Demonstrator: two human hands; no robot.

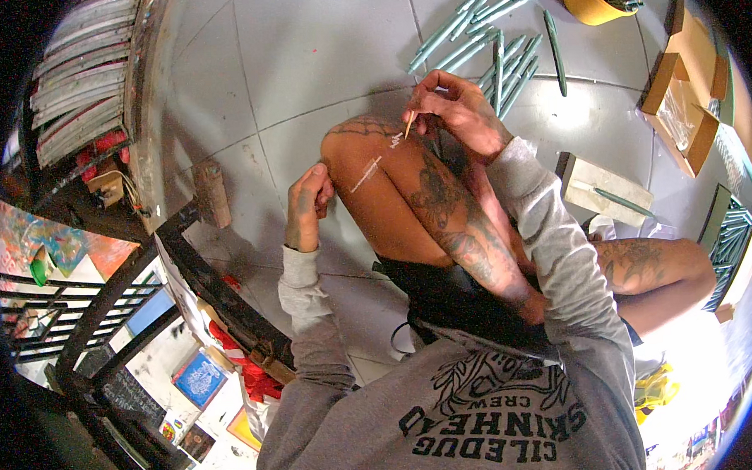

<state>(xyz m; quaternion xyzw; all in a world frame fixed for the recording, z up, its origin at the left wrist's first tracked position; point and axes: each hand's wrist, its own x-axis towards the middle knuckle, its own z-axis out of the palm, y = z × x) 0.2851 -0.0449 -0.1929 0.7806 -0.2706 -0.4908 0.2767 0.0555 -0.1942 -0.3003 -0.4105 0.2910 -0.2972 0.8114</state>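
My right hand (461, 114) is above my raised knee (352, 149), its fingertips pinching a thin pale wooden stick (409, 123). The stick's lower end points down at my thigh, close to a small white squiggly mark (395, 141). A longer thin white strip or mark (366, 175) runs across the skin beside it; whether these are lying on the skin or drawn on it, I cannot tell. On the other side of the knee, my left hand (310, 200) is closed with curled fingers. Anything inside it is hidden.
Several green pen-like sticks (515, 73) lie on the grey tiled floor (320, 63). Nearby are a yellow tub (590, 4) of dark pieces and an open cardboard box (708, 132). A pale block (585, 186) bears one green stick. Right, a box holds more sticks (734, 231). Left stands a dark frame (213, 299).
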